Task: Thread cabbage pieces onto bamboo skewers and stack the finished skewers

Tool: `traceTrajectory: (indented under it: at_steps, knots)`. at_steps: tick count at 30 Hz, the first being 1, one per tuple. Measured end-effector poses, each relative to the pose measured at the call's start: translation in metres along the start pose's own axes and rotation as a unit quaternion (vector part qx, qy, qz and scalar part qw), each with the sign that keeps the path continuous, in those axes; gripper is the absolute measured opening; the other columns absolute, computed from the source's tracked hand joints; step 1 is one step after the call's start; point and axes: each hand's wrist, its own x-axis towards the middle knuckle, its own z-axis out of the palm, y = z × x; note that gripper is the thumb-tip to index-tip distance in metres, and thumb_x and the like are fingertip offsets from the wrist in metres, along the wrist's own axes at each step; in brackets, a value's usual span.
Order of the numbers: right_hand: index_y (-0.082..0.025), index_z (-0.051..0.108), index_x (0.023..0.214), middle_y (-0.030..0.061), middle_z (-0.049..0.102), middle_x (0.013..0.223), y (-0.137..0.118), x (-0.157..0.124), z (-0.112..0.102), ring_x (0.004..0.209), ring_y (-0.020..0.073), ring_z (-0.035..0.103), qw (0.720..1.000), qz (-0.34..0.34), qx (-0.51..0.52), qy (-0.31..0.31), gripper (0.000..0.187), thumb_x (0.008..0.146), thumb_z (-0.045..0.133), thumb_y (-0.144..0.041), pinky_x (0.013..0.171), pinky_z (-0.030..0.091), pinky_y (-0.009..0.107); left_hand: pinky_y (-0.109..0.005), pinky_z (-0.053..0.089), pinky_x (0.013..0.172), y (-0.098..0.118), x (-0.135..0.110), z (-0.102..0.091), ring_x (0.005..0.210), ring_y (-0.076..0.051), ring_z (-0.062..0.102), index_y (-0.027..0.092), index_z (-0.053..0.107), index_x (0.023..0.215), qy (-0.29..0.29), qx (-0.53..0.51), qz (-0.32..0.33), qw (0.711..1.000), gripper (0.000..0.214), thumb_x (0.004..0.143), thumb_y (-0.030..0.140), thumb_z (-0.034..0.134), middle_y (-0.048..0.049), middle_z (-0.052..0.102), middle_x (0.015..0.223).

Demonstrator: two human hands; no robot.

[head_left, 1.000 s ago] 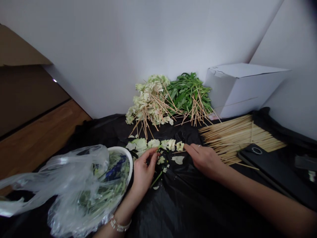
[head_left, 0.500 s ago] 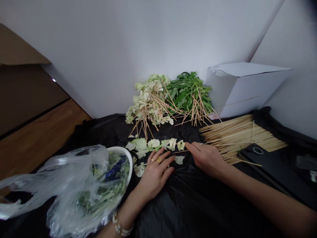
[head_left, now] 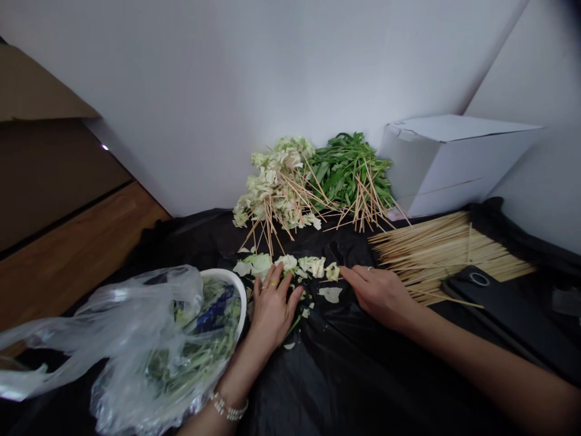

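Observation:
My left hand (head_left: pixel 272 303) lies palm down on the black plastic sheet (head_left: pixel 345 375), fingers stretched toward a row of pale cabbage pieces (head_left: pixel 285 264); it holds nothing. My right hand (head_left: pixel 379 292) rests to the right of that row, fingers pinched around the end of a thin bamboo skewer (head_left: pixel 333 277) that runs through the pieces. A loose cabbage piece (head_left: pixel 330 294) lies between my two hands.
A white bowl (head_left: pixel 229 280) of green scraps, draped with a clear plastic bag (head_left: pixel 113 339), sits at the left. Skewered cabbage (head_left: pixel 275 181) and skewered greens (head_left: pixel 349 169) are piled against the wall. A bundle of bare skewers (head_left: pixel 445 248), a white box (head_left: pixel 449 157) and a black flat object (head_left: pixel 503 309) lie right.
My left hand turned palm down, swept right over the loose pieces, then drew back left toward the bowl. My right hand has barely moved.

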Motion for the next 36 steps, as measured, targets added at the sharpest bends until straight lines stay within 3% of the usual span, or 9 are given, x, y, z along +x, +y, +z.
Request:
traceTrajectory:
  at_steps: [5, 8, 12, 16, 19, 22, 28, 33, 36]
  knots:
    - [-0.010, 0.063, 0.111, 0.0019, 0.061, 0.074, 0.000, 0.000, 0.000, 0.064, 0.0147, 0.056, 1.000, 0.002, 0.002, -0.004, 0.035, 0.082, 0.044, -0.003, 0.059, 0.036, 0.029, -0.062, 0.031, 0.110, 0.002, -0.001, -0.001, 0.135, -0.033, 0.044, 0.016, 0.061, 0.123, 0.041, -0.059, 0.003, 0.997, 0.034, 0.095, 0.033, 0.050, -0.0169, 0.055, 0.141]
    - [-0.010, 0.064, 0.111, 0.0019, 0.062, 0.075, 0.001, -0.001, 0.001, 0.064, 0.0149, 0.056, 1.000, 0.001, 0.003, -0.002, 0.035, 0.083, 0.044, -0.003, 0.059, 0.036, 0.029, -0.053, 0.041, 0.106, 0.004, 0.000, -0.009, 0.126, -0.029, 0.053, 0.017, 0.064, 0.114, 0.096, -0.131, 0.022, 0.987, 0.027, 0.094, 0.030, 0.051, -0.0159, 0.060, 0.134]
    - [-0.010, 0.064, 0.110, 0.0020, 0.062, 0.074, 0.001, -0.001, 0.001, 0.064, 0.0146, 0.056, 1.000, -0.001, 0.003, -0.002, 0.035, 0.082, 0.045, -0.003, 0.059, 0.036, 0.029, -0.039, 0.050, 0.092, 0.010, -0.001, -0.020, 0.103, -0.022, 0.065, 0.020, 0.066, 0.090, 0.138, -0.208, 0.026, 0.968, 0.010, 0.091, 0.026, 0.059, -0.0083, 0.068, 0.110]
    - [-0.011, 0.064, 0.111, 0.0022, 0.063, 0.075, 0.001, 0.000, 0.000, 0.065, 0.0146, 0.056, 1.000, 0.002, -0.001, -0.010, 0.035, 0.082, 0.045, -0.004, 0.059, 0.036, 0.028, -0.032, 0.050, 0.077, 0.014, -0.002, -0.020, 0.082, -0.018, 0.063, 0.020, 0.055, 0.076, 0.148, -0.224, 0.014, 0.963, 0.013, 0.084, 0.020, 0.066, -0.0025, 0.063, 0.087]
    - [-0.011, 0.064, 0.110, 0.0022, 0.063, 0.076, 0.001, 0.000, 0.000, 0.065, 0.0151, 0.056, 1.000, 0.001, -0.001, -0.010, 0.034, 0.083, 0.045, -0.005, 0.059, 0.037, 0.029, -0.030, 0.049, 0.071, 0.011, -0.001, -0.018, 0.077, -0.017, 0.060, 0.020, 0.057, 0.087, 0.139, -0.216, -0.008, 0.966, 0.005, 0.086, 0.016, 0.060, -0.0019, 0.061, 0.085]
    - [-0.011, 0.064, 0.111, 0.0025, 0.063, 0.077, 0.001, -0.001, 0.000, 0.066, 0.0154, 0.057, 1.000, -0.003, 0.007, -0.007, 0.033, 0.084, 0.046, -0.006, 0.060, 0.037, 0.029, -0.035, 0.048, 0.080, 0.006, 0.001, -0.019, 0.087, -0.020, 0.060, 0.020, 0.063, 0.093, 0.116, -0.181, -0.003, 0.977, 0.010, 0.090, 0.015, 0.054, -0.0053, 0.062, 0.093]
    - [-0.011, 0.064, 0.113, 0.0022, 0.062, 0.076, 0.000, -0.001, 0.001, 0.066, 0.0150, 0.056, 1.000, -0.003, 0.014, -0.011, 0.032, 0.087, 0.046, -0.008, 0.060, 0.037, 0.029, -0.044, 0.045, 0.087, 0.008, 0.000, -0.024, 0.095, -0.026, 0.057, 0.019, 0.068, 0.084, 0.057, -0.073, 0.018, 0.996, 0.017, 0.091, 0.026, 0.053, -0.0083, 0.064, 0.097]
    - [-0.011, 0.064, 0.113, 0.0030, 0.063, 0.076, -0.001, 0.000, -0.001, 0.067, 0.0144, 0.056, 1.000, -0.002, 0.017, -0.016, 0.033, 0.086, 0.046, -0.006, 0.060, 0.037, 0.029, -0.046, 0.045, 0.086, 0.016, -0.004, -0.028, 0.103, -0.030, 0.055, 0.021, 0.067, 0.078, 0.029, -0.047, 0.032, 0.998, 0.007, 0.079, 0.020, 0.061, -0.0087, 0.064, 0.104]
    - [-0.012, 0.064, 0.112, 0.0026, 0.064, 0.076, 0.000, 0.000, -0.001, 0.067, 0.0141, 0.056, 1.000, -0.001, 0.015, -0.016, 0.032, 0.086, 0.046, -0.007, 0.060, 0.037, 0.028, -0.047, 0.044, 0.087, 0.017, -0.003, -0.028, 0.105, -0.031, 0.055, 0.022, 0.064, 0.076, 0.042, -0.065, 0.035, 0.996, 0.005, 0.075, 0.017, 0.064, -0.0076, 0.065, 0.105]
